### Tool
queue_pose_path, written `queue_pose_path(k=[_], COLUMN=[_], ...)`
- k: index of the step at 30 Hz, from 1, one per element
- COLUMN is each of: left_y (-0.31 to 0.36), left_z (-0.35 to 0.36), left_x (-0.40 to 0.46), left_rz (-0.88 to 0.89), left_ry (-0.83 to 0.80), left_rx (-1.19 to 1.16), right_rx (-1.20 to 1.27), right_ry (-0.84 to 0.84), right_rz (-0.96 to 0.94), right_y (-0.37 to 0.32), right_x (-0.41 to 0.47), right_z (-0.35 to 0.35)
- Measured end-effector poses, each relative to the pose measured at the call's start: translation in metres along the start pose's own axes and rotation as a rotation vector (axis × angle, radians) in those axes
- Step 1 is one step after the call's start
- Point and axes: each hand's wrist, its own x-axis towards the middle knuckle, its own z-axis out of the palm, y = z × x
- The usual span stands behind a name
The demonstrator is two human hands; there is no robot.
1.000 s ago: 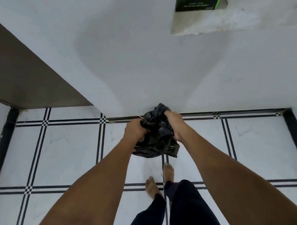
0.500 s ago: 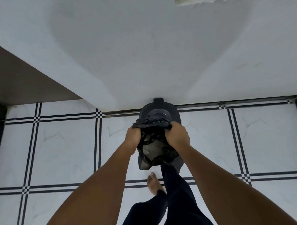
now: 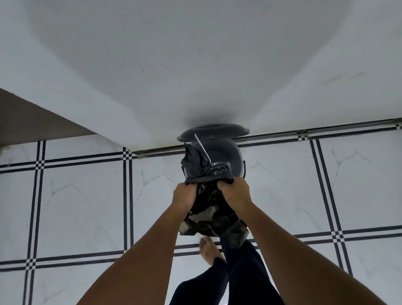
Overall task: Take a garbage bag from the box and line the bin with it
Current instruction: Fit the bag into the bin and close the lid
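both hands [image 3: 210, 195] gripping black garbage bag [image 3: 206, 175], over apparently open grey bin [image 3: 227, 154]

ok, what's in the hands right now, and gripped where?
Both hands, left hand and right hand, hold the black garbage bag, each bunching its upper edge at one side, above the open bin.

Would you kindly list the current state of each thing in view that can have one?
Garbage bag: crumpled, mouth bunched, gripped in both hands above the bin, not yet lining it.
Bin: open, unlined as far as visible.
Bin lid: raised against the wall.
Left hand: closed on the bag.
Right hand: closed on the bag.
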Motion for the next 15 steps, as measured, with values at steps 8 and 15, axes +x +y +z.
queue_pose_path(k=[8, 15], left_y=[-0.007, 0.007], left_z=[0.036, 0.079], left_x=[0.099, 0.189], left_rz=[-0.086, 0.046], left_ry=[-0.096, -0.097], left_rx=[-0.076, -0.262], right_rx=[-0.034, 0.042], right_ry=[0.071, 0.191], right_rz=[0.070, -0.026], right_y=[0.024, 0.050], right_x=[0.095, 0.197], right_z=[0.011, 0.040])
